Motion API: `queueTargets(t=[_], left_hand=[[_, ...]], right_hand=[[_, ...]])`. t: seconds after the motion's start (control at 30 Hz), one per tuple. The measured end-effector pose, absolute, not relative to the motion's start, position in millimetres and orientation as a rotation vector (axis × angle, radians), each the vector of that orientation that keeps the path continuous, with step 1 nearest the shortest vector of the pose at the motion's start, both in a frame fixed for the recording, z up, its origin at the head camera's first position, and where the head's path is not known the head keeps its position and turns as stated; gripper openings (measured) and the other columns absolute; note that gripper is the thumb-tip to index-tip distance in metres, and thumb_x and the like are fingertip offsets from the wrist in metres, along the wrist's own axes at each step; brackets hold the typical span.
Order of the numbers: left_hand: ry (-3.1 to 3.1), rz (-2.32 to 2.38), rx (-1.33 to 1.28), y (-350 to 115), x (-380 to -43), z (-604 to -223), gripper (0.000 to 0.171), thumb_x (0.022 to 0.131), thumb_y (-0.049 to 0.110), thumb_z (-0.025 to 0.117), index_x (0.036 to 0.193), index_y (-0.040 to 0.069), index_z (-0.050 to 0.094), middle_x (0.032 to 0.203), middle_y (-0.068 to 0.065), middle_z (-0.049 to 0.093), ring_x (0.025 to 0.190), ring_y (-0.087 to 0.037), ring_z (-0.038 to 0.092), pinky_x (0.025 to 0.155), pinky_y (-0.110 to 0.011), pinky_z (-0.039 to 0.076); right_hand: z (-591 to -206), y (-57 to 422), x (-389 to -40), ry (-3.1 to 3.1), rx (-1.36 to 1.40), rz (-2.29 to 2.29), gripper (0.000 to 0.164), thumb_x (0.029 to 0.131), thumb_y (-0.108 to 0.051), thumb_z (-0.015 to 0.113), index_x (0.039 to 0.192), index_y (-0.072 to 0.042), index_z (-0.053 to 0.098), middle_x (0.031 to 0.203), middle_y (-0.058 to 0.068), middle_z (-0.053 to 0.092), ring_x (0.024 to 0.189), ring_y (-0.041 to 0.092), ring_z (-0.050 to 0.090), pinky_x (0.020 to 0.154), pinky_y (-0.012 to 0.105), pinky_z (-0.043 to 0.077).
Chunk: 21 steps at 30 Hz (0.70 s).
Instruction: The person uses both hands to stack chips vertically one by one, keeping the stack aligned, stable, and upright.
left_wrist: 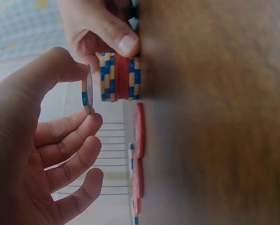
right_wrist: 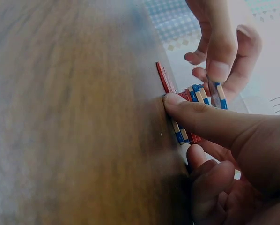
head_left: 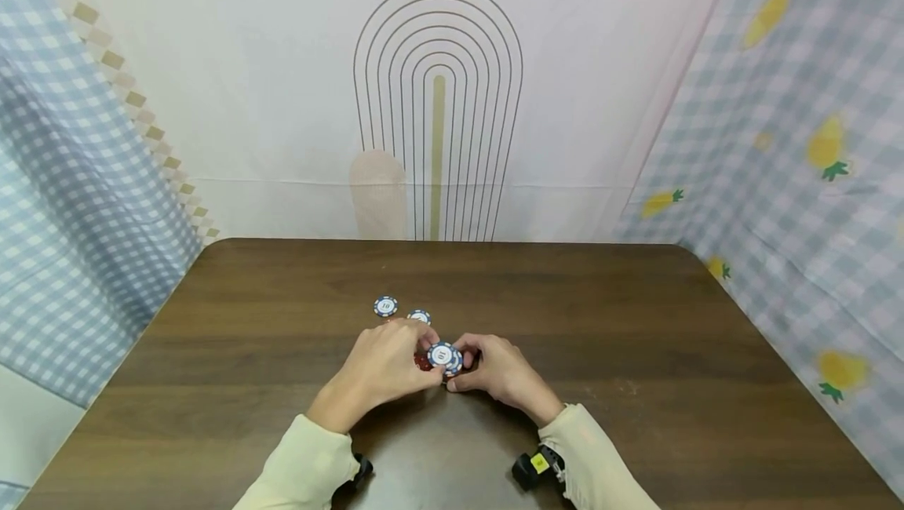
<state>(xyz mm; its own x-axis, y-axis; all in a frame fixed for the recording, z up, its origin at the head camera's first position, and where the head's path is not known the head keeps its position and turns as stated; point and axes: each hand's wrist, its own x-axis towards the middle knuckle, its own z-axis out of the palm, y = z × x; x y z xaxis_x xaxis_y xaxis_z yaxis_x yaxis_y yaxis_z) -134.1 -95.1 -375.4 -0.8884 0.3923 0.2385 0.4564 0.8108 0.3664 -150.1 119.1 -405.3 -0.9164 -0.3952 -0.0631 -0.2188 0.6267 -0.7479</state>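
My left hand [head_left: 388, 361] pinches one blue-and-white poker chip [left_wrist: 87, 91] between thumb and fingertips, just above a short stack. The stack of poker chips [left_wrist: 121, 77] stands on the table with blue-and-white chips at top and bottom and red ones between. My right hand [head_left: 501, 373] holds this stack at its side, its thumb low near the tabletop in the right wrist view. In the head view the pinched chip, marked 10, overlaps the stack's top. Red chips [left_wrist: 139, 131] lie flat beside the stack, partly hidden under my left hand in the head view.
Two loose blue-and-white chips, a farther one [head_left: 385, 306] and a nearer one [head_left: 419, 316], lie beyond my left hand. The brown wooden table [head_left: 600, 306] ends at a white patterned cloth [head_left: 282, 102] behind and checkered cloths at both sides.
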Motion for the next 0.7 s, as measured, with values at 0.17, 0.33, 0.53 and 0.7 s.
queueTargets(t=[0.17,0.33,0.53,0.7], left_hand=[[-2.817,-0.605,-0.679,-91.3,-134.7,-379.4,0.027,0.075,0.04,0.083,0.096,0.024,0.076,0.087,0.014,0.07,0.085,-0.007,0.065,0.065,-0.039,0.056],[-2.818,-0.589,-0.689,-91.1,-134.9,-381.7,0.027,0.076,0.041,0.082,0.096,0.024,0.076,0.088,0.014,0.069,0.085,-0.007,0.064,0.064,-0.038,0.056],[-2.824,-0.596,-0.699,-89.5,-134.7,-382.9,0.028,0.076,0.041,0.082,0.098,0.024,0.076,0.089,0.015,0.07,0.083,-0.005,0.063,0.065,-0.038,0.056],[-2.839,-0.591,-0.707,-86.2,-135.0,-382.9,0.03,0.077,0.041,0.082,0.1,0.024,0.076,0.09,0.015,0.071,0.081,-0.005,0.062,0.065,-0.038,0.055]], right_hand=[[-405.5,119.4,-150.1,2.657,-0.518,-1.14,0.033,0.075,-0.022,0.097,0.097,-0.023,0.073,0.082,-0.008,0.059,0.071,0.01,0.053,0.066,0.027,0.041],[-403.7,118.9,-149.3,2.653,-0.536,-1.146,0.032,0.075,-0.021,0.097,0.096,-0.021,0.072,0.081,-0.007,0.059,0.071,0.009,0.052,0.066,0.027,0.041],[-404.3,118.9,-149.4,2.654,-0.545,-1.158,0.033,0.074,-0.019,0.097,0.096,-0.019,0.073,0.081,-0.006,0.059,0.072,0.01,0.053,0.067,0.027,0.041],[-404.6,120.5,-149.7,2.664,-0.533,-1.152,0.033,0.073,-0.02,0.098,0.095,-0.021,0.073,0.081,-0.006,0.059,0.072,0.009,0.053,0.068,0.028,0.041]])
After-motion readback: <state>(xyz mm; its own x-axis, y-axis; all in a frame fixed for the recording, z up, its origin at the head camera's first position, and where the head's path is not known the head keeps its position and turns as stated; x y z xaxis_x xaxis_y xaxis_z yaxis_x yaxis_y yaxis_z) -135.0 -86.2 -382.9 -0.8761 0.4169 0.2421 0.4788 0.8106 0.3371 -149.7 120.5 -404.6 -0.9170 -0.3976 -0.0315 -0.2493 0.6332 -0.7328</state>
